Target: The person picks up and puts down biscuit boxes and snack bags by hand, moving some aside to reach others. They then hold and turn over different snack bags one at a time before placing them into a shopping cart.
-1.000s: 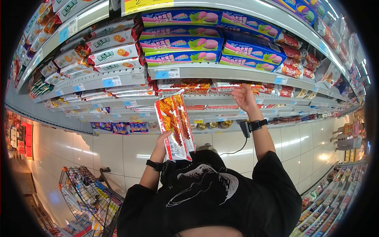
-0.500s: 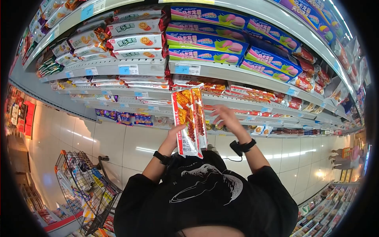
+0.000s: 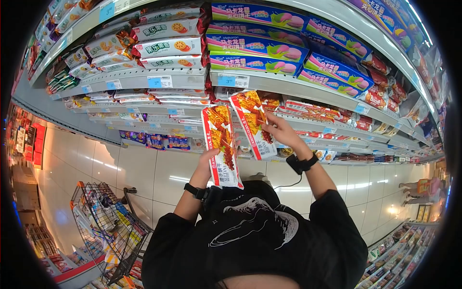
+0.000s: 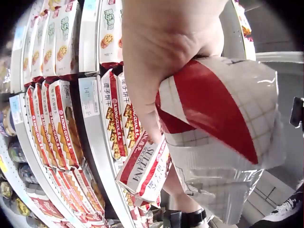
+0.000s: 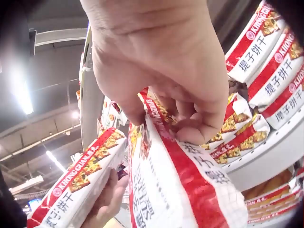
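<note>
In the head view my left hand (image 3: 206, 163) grips the lower side of a red and white raisin biscuit pack (image 3: 221, 142), which stands tilted face up in front of my chest. My right hand (image 3: 285, 134) pinches a second, matching biscuit pack (image 3: 254, 127) by its right edge, slightly higher and to the right. From the right wrist, thumb and fingers (image 5: 190, 130) show closed round that pack's end, with its lettered side facing the camera. The left wrist view shows the checked back of the left pack (image 4: 223, 114), part of it behind the palm.
Shelves with blue macaron biscuit boxes (image 3: 260, 45) and white fruit biscuit packs (image 3: 166, 47) rise ahead. More raisin biscuit packs (image 5: 261, 61) are stacked on the shelf below. A loaded shopping cart (image 3: 108, 231) stands at lower left. People (image 3: 423, 188) are at far right.
My right hand has come back empty from the shelf toward the left hand and now holds one pack. Earlier two packs appeared together in my left hand; now each hand has one.
</note>
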A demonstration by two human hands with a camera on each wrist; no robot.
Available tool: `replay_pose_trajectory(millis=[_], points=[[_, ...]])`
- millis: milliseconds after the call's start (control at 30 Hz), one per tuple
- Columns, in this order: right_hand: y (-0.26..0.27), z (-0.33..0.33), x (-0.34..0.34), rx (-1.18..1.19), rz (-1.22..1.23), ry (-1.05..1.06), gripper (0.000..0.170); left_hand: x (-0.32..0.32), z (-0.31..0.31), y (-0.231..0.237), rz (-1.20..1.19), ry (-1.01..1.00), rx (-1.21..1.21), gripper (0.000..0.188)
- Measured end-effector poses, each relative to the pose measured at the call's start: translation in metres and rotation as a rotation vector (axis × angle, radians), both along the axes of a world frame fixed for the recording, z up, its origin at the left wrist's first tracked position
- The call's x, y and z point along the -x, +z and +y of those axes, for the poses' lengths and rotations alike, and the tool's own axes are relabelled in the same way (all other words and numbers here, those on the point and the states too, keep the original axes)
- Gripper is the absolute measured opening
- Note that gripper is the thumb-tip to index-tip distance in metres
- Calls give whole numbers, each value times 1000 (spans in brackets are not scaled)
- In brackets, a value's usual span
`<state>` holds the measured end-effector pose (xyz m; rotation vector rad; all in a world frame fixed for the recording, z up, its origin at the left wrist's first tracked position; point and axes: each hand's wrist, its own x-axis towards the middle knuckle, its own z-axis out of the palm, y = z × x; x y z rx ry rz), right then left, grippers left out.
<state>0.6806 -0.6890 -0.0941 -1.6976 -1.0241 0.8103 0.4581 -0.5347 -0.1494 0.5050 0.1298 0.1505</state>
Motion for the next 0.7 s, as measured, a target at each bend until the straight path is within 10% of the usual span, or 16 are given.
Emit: replay_pose_trajectory(millis=[233, 333, 700], points=[[-9, 10, -21, 145, 263, -32, 29, 7, 6, -4, 6, 60, -77, 68], [-11, 17, -2, -129, 782, -222, 29, 20, 12, -22, 119, 141, -28, 70], [-38, 57, 37, -411, 1141, -483, 18, 58, 46, -9, 46, 435, -121, 80]])
